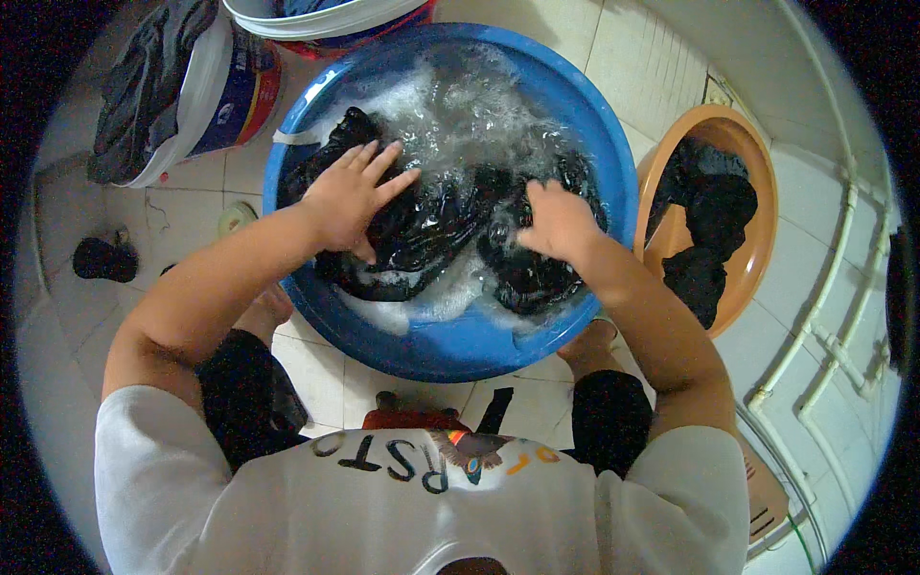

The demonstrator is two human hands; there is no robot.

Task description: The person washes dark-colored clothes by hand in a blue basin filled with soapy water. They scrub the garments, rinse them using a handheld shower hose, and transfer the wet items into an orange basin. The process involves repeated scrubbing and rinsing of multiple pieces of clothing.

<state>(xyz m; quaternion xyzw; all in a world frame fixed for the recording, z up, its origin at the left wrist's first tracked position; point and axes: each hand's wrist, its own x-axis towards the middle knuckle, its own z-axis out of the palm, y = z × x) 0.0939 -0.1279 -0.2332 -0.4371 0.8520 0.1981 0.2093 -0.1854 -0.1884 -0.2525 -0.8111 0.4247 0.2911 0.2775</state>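
Note:
A soaked black garment (446, 225) lies bunched in foamy water inside a large blue basin (460, 359). On its left part rests my left hand (350, 199), fingers spread and pressed flat over the cloth. My right hand (561, 220) is at the right part of the black cloth, its fingers curled down into the wet fabric and the thumb to the near side. The fingertips of that hand are partly hidden by cloth and water. White suds float around the garment, thickest toward the far side.
At the right stands an orange basin (764, 244) holding dark wet clothes (714, 211). A bucket (206, 91) at the far left has dark grey clothing (144, 96) over its rim; another bucket (335, 21) touches the blue basin's far side. White pipes (834, 287) run along the right wall.

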